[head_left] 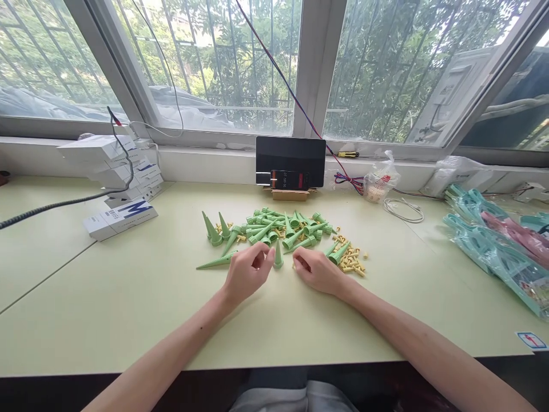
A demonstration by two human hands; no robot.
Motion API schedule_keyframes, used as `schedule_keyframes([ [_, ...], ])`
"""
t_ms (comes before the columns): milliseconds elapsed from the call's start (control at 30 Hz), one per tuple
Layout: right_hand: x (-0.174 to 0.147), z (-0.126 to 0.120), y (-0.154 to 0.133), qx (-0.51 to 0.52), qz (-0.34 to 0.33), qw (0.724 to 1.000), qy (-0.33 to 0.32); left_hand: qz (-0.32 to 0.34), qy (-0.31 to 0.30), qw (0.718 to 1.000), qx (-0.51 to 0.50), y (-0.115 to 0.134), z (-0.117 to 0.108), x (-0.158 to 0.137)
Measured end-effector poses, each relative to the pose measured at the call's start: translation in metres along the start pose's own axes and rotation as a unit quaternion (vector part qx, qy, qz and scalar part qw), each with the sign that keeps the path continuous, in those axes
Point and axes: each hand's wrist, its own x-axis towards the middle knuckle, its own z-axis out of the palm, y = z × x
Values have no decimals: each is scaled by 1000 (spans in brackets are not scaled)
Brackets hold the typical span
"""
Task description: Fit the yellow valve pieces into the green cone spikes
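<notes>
A green plastic cone-shaped spike stands upright on the table, point up, between my two hands. My left hand is just left of it, fingers curled in and thumb tip close to the cone; what they hold, if anything, is hidden. Another green spike lies on its side at that hand's left, one end behind the knuckles. My right hand rests low on the table with its fingers pinched, and a bit of yellow shows at the fingertips. Beyond both hands spreads a pile of green spikes, and small yellow pegs lie loose at the right.
White boxes are stacked at the left. A phone leans against a dark tablet at the back. Further right are a bagged cup, a coiled white cable and teal plastic packages.
</notes>
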Motion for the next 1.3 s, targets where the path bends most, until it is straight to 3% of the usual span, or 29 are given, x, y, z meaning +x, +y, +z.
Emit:
schedule_keyframes([
  [233,0,1,0,2,-10,1000,2,-90,-88,991,34,-3,4,1],
  [433,0,0,0,2,-13,1000,-6,-59,-152,986,31,-8,5,1],
  [733,1,2,2,-16,-22,1000,-9,-24,-168,985,23,-4,5,2],
  [967,0,5,5,-33,-35,999,-13,-36,-165,986,-2,-2,3,4],
  [1300,-2,7,3,-3,-67,996,54,-139,-169,964,-153,-10,3,5],
])
